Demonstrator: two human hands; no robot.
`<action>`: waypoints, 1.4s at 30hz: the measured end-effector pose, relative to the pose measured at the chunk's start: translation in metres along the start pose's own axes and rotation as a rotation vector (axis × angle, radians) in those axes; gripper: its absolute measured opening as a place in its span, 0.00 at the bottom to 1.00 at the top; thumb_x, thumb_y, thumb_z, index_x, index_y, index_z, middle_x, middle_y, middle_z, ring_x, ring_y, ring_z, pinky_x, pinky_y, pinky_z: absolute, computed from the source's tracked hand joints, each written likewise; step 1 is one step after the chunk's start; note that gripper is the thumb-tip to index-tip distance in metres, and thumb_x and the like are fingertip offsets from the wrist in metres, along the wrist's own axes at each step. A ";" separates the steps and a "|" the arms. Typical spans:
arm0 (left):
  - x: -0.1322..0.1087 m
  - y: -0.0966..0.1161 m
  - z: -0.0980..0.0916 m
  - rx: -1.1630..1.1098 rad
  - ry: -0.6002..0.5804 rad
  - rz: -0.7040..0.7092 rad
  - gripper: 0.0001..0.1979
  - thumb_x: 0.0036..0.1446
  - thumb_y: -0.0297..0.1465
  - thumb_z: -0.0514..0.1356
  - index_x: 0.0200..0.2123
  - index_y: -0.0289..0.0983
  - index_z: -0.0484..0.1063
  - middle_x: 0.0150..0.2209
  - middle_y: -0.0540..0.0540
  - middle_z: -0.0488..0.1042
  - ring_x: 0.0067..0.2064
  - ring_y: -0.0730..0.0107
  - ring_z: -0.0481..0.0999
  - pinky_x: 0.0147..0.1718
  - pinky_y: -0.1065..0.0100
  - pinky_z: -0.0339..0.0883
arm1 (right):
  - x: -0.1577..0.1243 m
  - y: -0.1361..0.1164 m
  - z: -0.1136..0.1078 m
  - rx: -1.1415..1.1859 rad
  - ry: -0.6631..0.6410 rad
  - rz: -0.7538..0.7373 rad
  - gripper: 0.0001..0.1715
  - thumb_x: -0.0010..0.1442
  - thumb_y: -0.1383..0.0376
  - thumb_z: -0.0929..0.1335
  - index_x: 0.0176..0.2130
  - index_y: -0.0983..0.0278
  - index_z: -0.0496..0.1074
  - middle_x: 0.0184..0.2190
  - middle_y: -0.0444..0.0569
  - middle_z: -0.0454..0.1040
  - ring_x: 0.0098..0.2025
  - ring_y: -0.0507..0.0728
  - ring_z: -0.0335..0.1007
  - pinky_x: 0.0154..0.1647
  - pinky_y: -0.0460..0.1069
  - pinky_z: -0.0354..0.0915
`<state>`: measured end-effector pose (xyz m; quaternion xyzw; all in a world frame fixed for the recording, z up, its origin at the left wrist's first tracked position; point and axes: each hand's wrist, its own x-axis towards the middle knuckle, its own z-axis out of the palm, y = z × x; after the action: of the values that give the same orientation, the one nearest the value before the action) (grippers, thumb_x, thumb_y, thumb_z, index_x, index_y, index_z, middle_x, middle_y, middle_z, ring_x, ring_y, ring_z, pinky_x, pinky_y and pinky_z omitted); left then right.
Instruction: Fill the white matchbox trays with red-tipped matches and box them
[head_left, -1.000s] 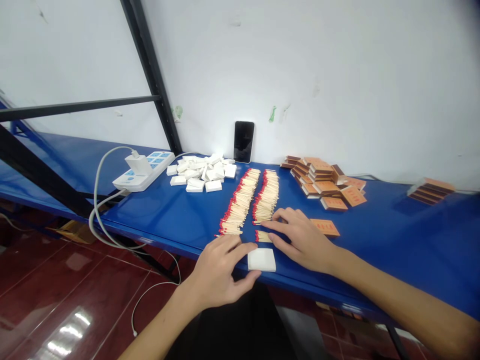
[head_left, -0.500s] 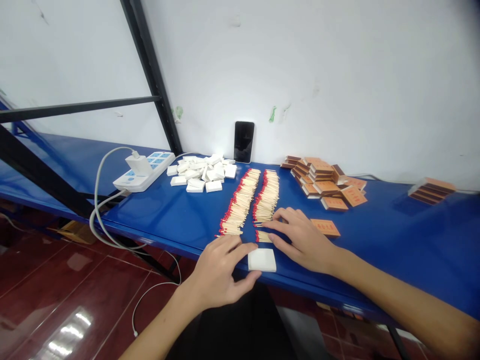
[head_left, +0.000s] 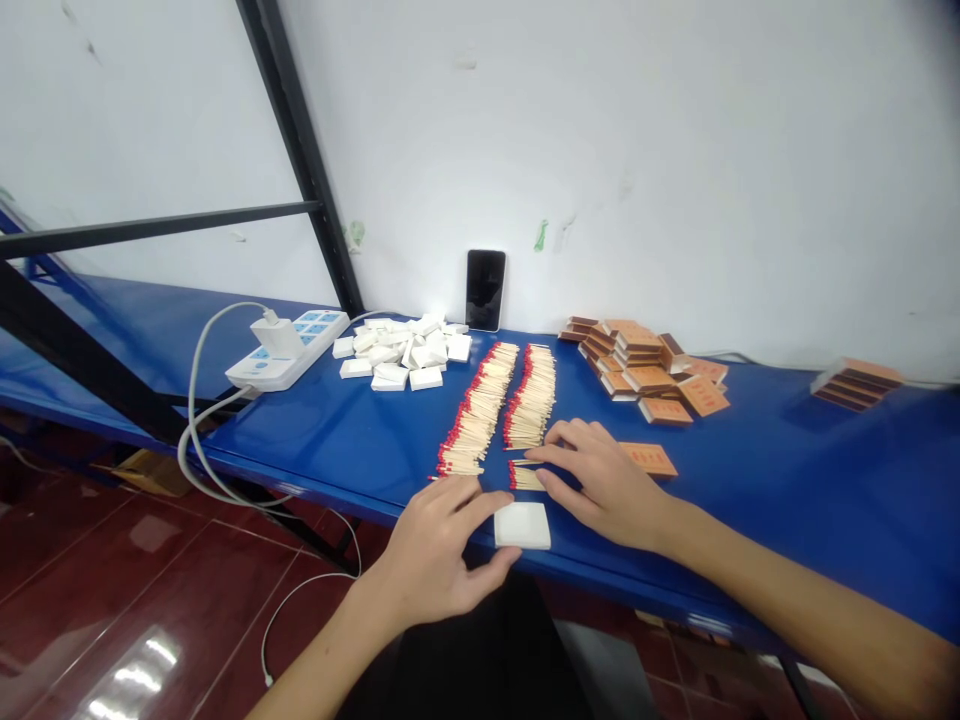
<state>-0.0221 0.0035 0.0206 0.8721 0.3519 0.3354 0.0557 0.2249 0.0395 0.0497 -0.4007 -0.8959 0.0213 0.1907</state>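
Cable (head_left: 192,388) loops over counter's (head_left: 322,440) front edge at left; a snag could drag the power strip (head_left: 289,365). Left match row (head_left: 476,415) ends just beside left hand (head_left: 450,545); a knuckle bump could scatter it. That hand holds white box (head_left: 523,525) lightly, thumb and index finger, right at front edge; a push toward that edge could drop it. Right hand (head_left: 600,485): fingertips at small match bunch (head_left: 525,478), can't tell if gripping; a brush could mix bunch into right match row (head_left: 531,400). Labels: power strip print illegible; orange matchboxes (head_left: 649,378), toward back edge right of rows, printed, too small to read.
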 end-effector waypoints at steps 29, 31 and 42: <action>0.000 0.002 -0.002 -0.041 -0.057 -0.026 0.16 0.56 0.34 0.63 0.49 0.41 0.73 0.37 0.45 0.76 0.38 0.59 0.76 0.37 0.60 0.70 | 0.001 -0.005 0.002 -0.014 0.005 0.017 0.10 0.67 0.61 0.68 0.45 0.61 0.77 0.40 0.51 0.74 0.43 0.61 0.67 0.43 0.56 0.58; 0.000 0.001 -0.003 -0.047 -0.058 -0.024 0.16 0.56 0.34 0.63 0.49 0.41 0.73 0.37 0.45 0.76 0.38 0.59 0.75 0.37 0.60 0.69 | 0.001 -0.005 0.002 -0.013 0.002 0.014 0.10 0.67 0.61 0.68 0.45 0.61 0.77 0.40 0.51 0.74 0.43 0.61 0.68 0.43 0.56 0.57; 0.001 0.002 -0.003 -0.045 -0.047 -0.005 0.16 0.57 0.34 0.63 0.48 0.40 0.73 0.36 0.45 0.75 0.37 0.59 0.75 0.36 0.61 0.69 | 0.001 -0.006 0.001 0.012 0.002 0.011 0.08 0.67 0.63 0.67 0.44 0.62 0.77 0.39 0.50 0.74 0.42 0.60 0.67 0.43 0.56 0.56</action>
<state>-0.0226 0.0024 0.0243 0.8774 0.3449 0.3227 0.0844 0.2196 0.0367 0.0500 -0.4047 -0.8933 0.0273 0.1938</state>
